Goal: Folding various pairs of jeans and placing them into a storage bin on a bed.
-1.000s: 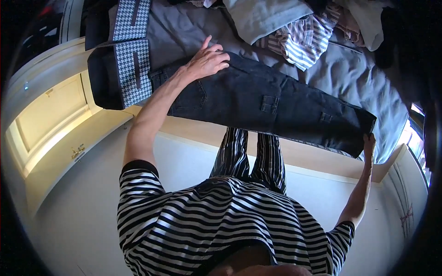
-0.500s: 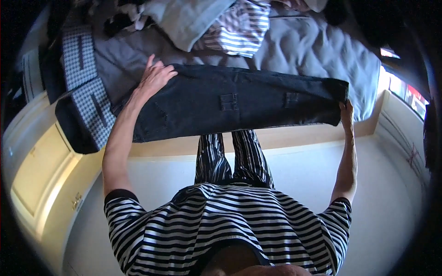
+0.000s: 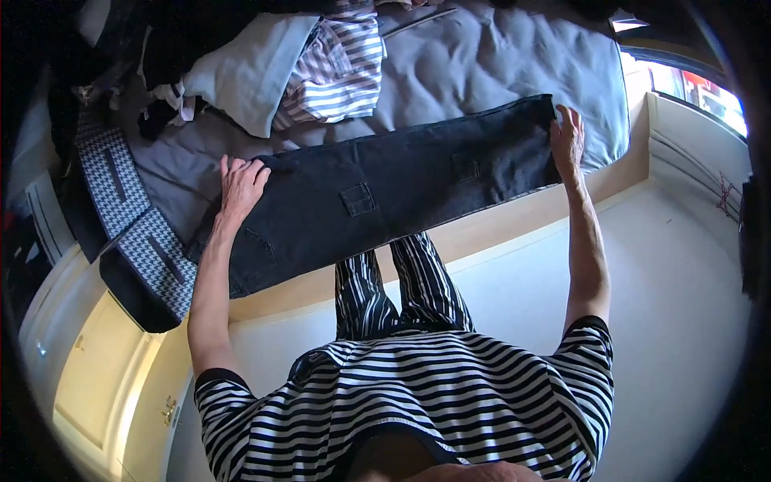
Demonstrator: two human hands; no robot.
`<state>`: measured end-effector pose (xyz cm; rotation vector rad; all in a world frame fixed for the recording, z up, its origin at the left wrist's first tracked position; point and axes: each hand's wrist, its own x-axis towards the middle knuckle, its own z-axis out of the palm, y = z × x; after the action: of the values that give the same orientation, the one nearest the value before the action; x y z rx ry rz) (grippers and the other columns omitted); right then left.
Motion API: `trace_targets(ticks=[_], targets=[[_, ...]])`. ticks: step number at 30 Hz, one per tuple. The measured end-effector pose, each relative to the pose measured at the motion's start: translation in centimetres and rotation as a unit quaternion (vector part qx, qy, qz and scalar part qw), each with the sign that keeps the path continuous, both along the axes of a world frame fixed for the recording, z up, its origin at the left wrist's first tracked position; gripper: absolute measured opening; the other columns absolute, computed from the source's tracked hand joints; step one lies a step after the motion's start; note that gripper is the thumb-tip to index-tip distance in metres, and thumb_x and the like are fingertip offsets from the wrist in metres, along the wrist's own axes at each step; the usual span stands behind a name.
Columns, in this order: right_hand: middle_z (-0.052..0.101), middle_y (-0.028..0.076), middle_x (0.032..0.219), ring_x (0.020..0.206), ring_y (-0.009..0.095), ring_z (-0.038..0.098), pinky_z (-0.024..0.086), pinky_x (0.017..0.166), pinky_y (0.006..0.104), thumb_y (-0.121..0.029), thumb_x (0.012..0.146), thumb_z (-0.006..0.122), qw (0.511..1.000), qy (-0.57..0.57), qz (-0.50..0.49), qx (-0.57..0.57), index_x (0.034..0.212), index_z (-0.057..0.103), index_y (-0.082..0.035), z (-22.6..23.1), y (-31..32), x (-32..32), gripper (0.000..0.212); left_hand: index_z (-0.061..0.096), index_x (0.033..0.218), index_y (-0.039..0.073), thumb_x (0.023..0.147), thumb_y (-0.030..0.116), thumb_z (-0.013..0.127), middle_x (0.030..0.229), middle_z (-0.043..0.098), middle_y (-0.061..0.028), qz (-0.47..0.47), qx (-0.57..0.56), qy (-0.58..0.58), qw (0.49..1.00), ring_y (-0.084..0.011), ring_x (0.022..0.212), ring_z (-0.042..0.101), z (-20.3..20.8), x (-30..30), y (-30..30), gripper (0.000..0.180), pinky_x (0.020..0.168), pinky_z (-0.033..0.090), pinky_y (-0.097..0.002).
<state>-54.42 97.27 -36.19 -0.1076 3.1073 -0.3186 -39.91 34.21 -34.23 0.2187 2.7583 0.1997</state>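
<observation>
My left hand (image 3: pixel 242 186) is resting on the dark trousers (image 3: pixel 418 173), fingers spread. My right hand (image 3: pixel 568 143) is touching their hem (image 3: pixel 550 112), grip unclear.

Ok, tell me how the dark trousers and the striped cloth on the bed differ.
The trousers are nearly black, while the striped cloth is pale with darker stripes. The trousers are stretched out long; the striped cloth is bunched up. The left hand and right hand are at the trousers, not the striped cloth. Both have grey bedding beneath them.
</observation>
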Motion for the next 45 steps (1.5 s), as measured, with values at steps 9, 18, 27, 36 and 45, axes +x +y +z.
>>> trace_targets(ticks=[9,18,27,36,45], targets=[[0.057,0.011,0.103,0.104,0.031,0.053,0.042,0.090,0.0423,-0.013,0.078,0.064,0.975,-0.084,0.175,0.111,0.104,0.062,-0.010,1.0,-1.3,-4.6,0.026,0.063,0.082,0.008,0.082,0.025,0.066,0.087,0.063,-0.0057,-0.064,0.022,0.114,0.991,-0.0244,0.094,0.054,1.2,-0.8,2.5,0.018,0.097,0.033,-0.0497],[0.060,0.010,0.100,0.101,0.031,0.056,0.044,0.084,0.0429,-0.025,0.085,0.059,0.975,-0.132,0.107,0.145,0.097,0.062,-0.010,-0.6,-0.4,-5.9,0.020,0.059,0.077,0.007,0.090,0.030,0.059,0.063,0.061,-0.0170,-0.059,0.009,0.038,0.998,-0.0349,0.067,0.059,-3.0,-0.7,1.1,0.026,0.073,0.043,-0.0423],[0.052,0.014,0.122,0.116,0.032,0.047,0.036,0.098,0.0478,-0.014,0.078,0.066,0.988,0.067,0.135,0.017,0.122,0.054,-0.012,0.7,-7.6,1.5,0.045,0.058,0.087,0.007,0.090,0.026,0.058,0.082,0.063,-0.0130,-0.010,-0.016,0.059,0.998,-0.0311,0.081,0.058,-1.8,-1.0,2.4,0.019,0.081,0.042,-0.0443],[0.044,0.010,0.136,0.126,0.030,0.039,0.028,0.105,0.0491,-0.023,0.082,0.063,0.965,-0.030,0.242,-0.093,0.134,0.046,-0.016,-2.8,-11.0,5.0,0.055,0.041,0.139,0.013,0.094,0.033,0.044,0.148,0.031,-0.0123,-0.090,0.086,0.065,0.990,-0.0328,0.139,0.025,-5.2,4.9,12.8,0.049,0.112,0.013,-0.0544],[0.038,0.008,0.143,0.131,0.026,0.036,0.024,0.110,0.0420,-0.023,0.092,0.049,0.983,0.039,0.158,0.081,0.141,0.039,-0.014,-5.6,-1.1,2.2,0.050,0.041,0.139,0.015,0.093,0.030,0.045,0.147,0.034,-0.0104,0.011,0.016,0.123,0.992,-0.0291,0.137,0.028,-6.4,2.1,9.7,0.049,0.111,0.014,-0.0539]])
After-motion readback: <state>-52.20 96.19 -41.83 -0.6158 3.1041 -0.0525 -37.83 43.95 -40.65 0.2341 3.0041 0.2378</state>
